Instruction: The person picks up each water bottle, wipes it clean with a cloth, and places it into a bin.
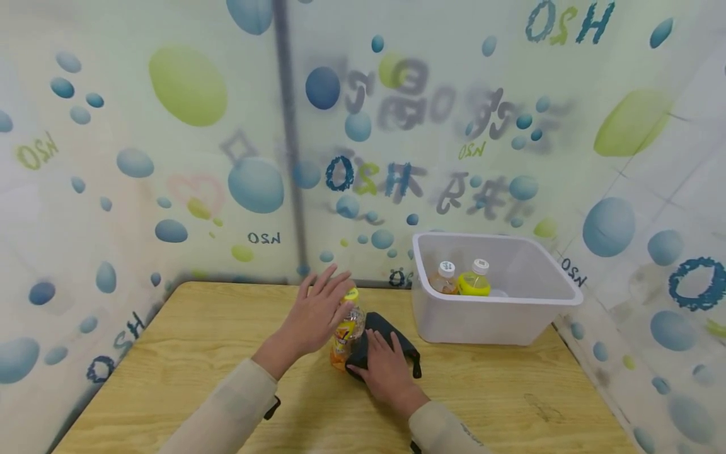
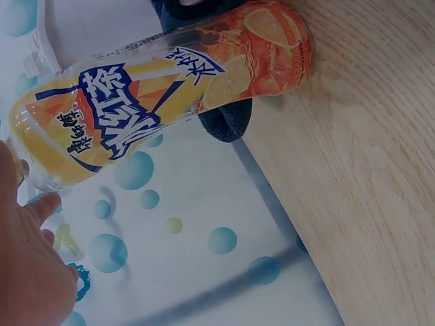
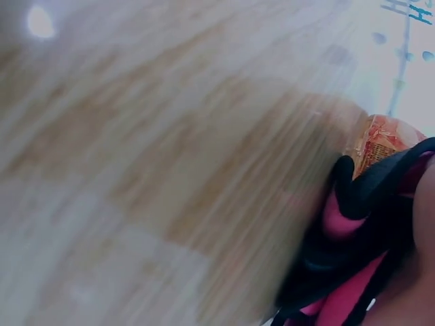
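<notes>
A clear bottle of orange drink [image 1: 347, 333] with a yellow cap and an orange-yellow label [image 2: 156, 102] stands on the wooden table [image 1: 198, 353]. My left hand [image 1: 328, 291] hovers by the bottle's top with straight fingers and holds nothing; in the left wrist view the hand [image 2: 30, 265] stays apart from the bottle. My right hand [image 1: 381, 353] rests flat on a dark cloth [image 1: 397, 337] pressed against the bottle's lower right side. The right wrist view shows the cloth [image 3: 367, 197] with a pink inner side beside the bottle's base [image 3: 380, 139].
A white plastic bin [image 1: 510, 321] stands at the back right of the table and holds two capped bottles [image 1: 474, 280]. Printed curtain walls close in the table at the back and both sides. Bare wood [image 1: 510, 403] lies in front of the bin.
</notes>
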Demonstrator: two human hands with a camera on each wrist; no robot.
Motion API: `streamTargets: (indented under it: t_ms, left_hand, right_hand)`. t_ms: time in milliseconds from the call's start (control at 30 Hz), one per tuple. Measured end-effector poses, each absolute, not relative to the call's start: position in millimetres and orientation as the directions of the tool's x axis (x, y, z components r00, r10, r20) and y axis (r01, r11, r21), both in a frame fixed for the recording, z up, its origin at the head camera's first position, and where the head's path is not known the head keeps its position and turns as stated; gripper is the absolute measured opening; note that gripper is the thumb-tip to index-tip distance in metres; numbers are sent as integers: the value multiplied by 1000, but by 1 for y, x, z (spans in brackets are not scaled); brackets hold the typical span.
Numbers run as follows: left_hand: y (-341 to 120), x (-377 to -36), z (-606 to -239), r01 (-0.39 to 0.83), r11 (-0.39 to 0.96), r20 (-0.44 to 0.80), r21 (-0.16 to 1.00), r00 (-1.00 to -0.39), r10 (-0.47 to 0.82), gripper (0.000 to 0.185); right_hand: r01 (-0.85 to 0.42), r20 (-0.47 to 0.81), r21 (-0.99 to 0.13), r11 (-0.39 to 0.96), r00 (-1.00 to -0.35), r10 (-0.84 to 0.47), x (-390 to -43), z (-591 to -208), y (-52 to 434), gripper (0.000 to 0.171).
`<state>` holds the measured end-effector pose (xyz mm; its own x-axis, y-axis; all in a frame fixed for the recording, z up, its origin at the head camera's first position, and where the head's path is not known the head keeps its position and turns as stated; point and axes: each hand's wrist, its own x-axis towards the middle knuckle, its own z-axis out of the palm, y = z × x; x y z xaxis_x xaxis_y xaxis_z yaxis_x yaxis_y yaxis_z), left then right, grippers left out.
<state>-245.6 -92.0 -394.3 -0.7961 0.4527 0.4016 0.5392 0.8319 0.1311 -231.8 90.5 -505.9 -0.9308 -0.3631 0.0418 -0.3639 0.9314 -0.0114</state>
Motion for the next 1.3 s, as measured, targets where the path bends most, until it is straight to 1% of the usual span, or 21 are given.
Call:
streamTargets:
  t_ms: [67,167,367,467,600,833,1000,1100,1300]
  left_hand:
    - [-92,-246,-395,542,831,406,128,-793,454,45]
    - [-91,-246,-395,542,831,408,125,-791,455,45]
    - [-91,-245,-393,542,830,408,128,-792,454,44]
    - [-91,-244,-394,545,825,409,149,-794,450,44]
    - [-92,-245,-395,545,822,407,164,-796,447,44]
    - [-92,-244,-394,545,822,408,164,-796,447,43]
    - [-91,-244,-394,539,828,398,154,-801,447,44]
    - [-91,-245,-395,537,831,397,143,-801,449,43]
    - [-91,-245,-395,534,836,403,128,-798,448,44]
  right_hand:
    - [-353,31,-43,935,-936,-352,-233,-507,91,79]
    - [-347,51,-100,933,-938,-343,-234,-506,92,76]
    - [-350,154,-244,905,-935,-320,-234,-490,93,66]
    - [-356,193,-273,894,-930,-311,-235,-478,94,61]
    - [-348,204,-323,880,-934,-294,-234,-464,96,58]
    - [-394,310,-321,861,-903,-297,-234,-436,99,56]
    - [-420,360,-329,846,-884,-298,-234,-418,99,54]
    - [-426,378,-295,855,-874,-306,-232,-409,97,56]
    - [-406,325,-159,900,-882,-341,-227,-400,90,73]
